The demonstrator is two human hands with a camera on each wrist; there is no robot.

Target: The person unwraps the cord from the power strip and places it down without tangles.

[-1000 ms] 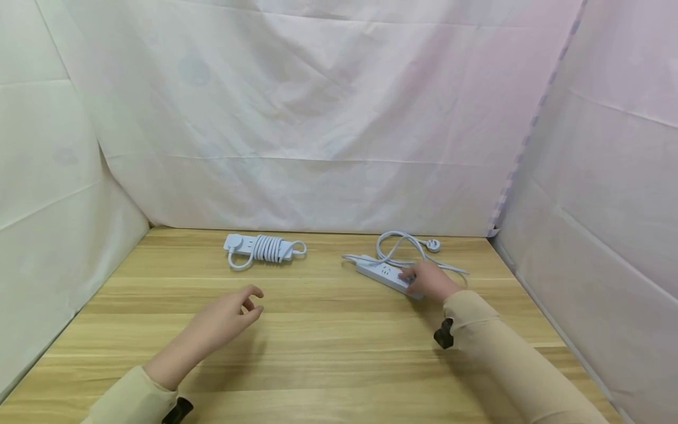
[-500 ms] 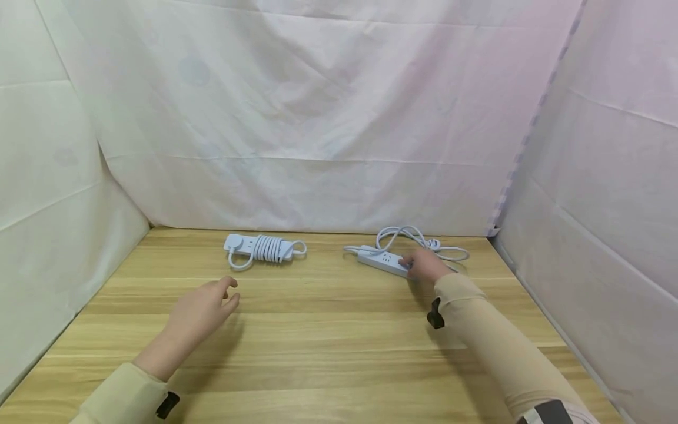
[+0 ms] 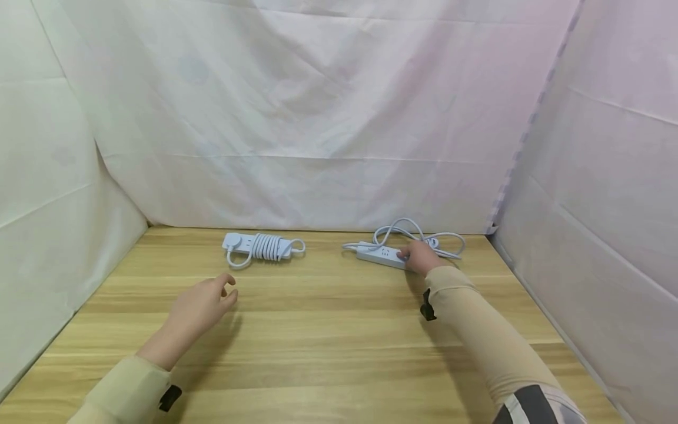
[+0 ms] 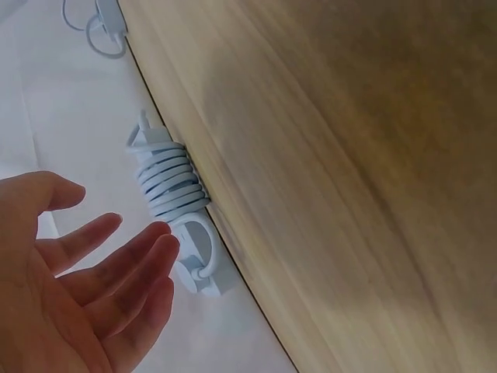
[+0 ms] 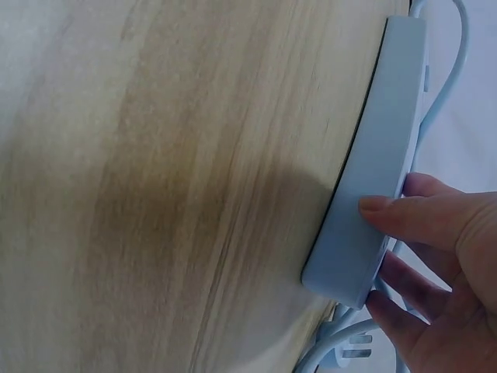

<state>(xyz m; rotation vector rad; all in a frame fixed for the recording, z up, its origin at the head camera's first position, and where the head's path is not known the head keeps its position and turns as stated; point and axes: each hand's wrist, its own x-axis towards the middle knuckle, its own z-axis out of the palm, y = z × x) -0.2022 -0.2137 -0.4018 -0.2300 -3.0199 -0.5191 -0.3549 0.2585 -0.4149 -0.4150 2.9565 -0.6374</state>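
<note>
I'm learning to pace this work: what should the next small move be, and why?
Probably ease the right hand off the loose-corded strip: it rests on the table near the back edge, roughly level with the cord-wrapped strip, so it seems to need no support.

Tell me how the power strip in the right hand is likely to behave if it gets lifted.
The power strip should stay stiff, given its straight, boxy body. With the right hand gripping near one end, the far end may dip. Its cord looks floppy and will probably trail, since it lies in loose loops.
</note>
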